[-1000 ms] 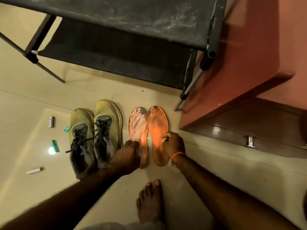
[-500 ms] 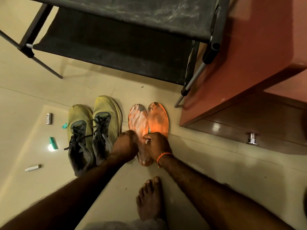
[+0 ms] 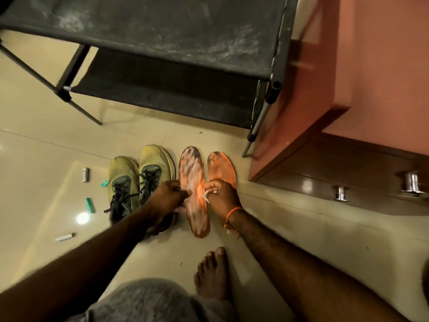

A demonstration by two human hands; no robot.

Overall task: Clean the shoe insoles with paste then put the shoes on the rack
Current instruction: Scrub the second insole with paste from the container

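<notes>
1. The right hand (image 3: 221,196) covers the heel half of the right insole (image 3: 221,168).
2. The left forearm hides the heel of the right shoe (image 3: 155,173).
3. The small items on the floor (image 3: 46,159) are too small to identify.
4. The rack (image 3: 162,31) is cut off by the top edge.
5. The cabinet knob (image 3: 412,187) is blurred.

I see the pair of shoes (image 3: 139,184) side by side on the floor (image 3: 46,147), with two insoles (image 3: 206,182) just to their right, all lying in front of the rack (image 3: 162,54). A cabinet (image 3: 336,112) stands right of the rack and insoles. Several small items (image 3: 89,204) lie scattered left of the shoes. A bare foot (image 3: 212,273) rests nearer me, behind the insoles.
</notes>
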